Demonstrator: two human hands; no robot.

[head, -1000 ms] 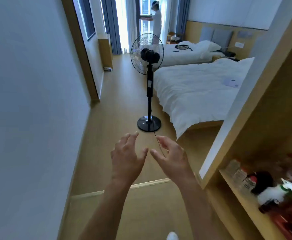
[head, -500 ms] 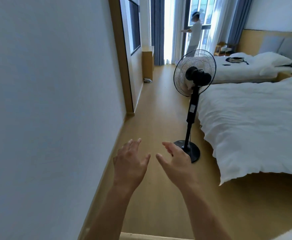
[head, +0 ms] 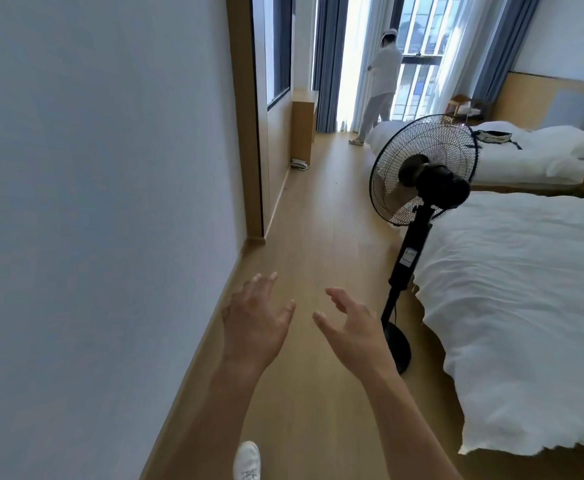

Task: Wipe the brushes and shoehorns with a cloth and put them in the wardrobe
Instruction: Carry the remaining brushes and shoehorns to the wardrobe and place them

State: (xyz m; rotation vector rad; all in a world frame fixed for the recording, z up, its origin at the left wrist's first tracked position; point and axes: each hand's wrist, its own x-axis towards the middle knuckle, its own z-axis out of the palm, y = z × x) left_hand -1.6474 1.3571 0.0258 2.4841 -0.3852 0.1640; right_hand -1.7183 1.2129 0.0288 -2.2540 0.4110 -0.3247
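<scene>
left hand (head: 255, 327): raised in front of the body, back to the camera, fingers spread and relaxed, holds nothing.
right hand (head: 352, 329): level with the left, at its 3 o'clock, palm turned inward, fingers loosely extended, thumb apart, holds nothing.
gap: hands near each other, not touching; both bare forearms run in from the bottom edge.
task things: no brushes, shoehorns, cloth or wardrobe in view; cannot tell where they are.
fan (head: 422, 174): black pedestal fan at 1 o'clock from the right hand, upright, round base on the floor just behind the right wrist, close beside the near bed.
near bed (head: 526, 306): white duvet, fills the 3 o'clock side, edge hangs toward the floor.
far bed (head: 512, 157): behind the fan, white bedding, a dark item lies on it.
shoe (head: 247, 462): white, at 6 o'clock on the floor, at the frame bottom.
floor (head: 318, 220): light wood, a passage running to 12 o'clock between wall and beds.
wall (head: 93, 220): plain white, whole 9 o'clock side; a wood-framed panel follows further on.
other person (head: 380, 84): in white, at 12 o'clock by the window, blue curtains either side.
slippers (head: 299, 163): pale pair on the floor by the wood unit at 11 o'clock.
</scene>
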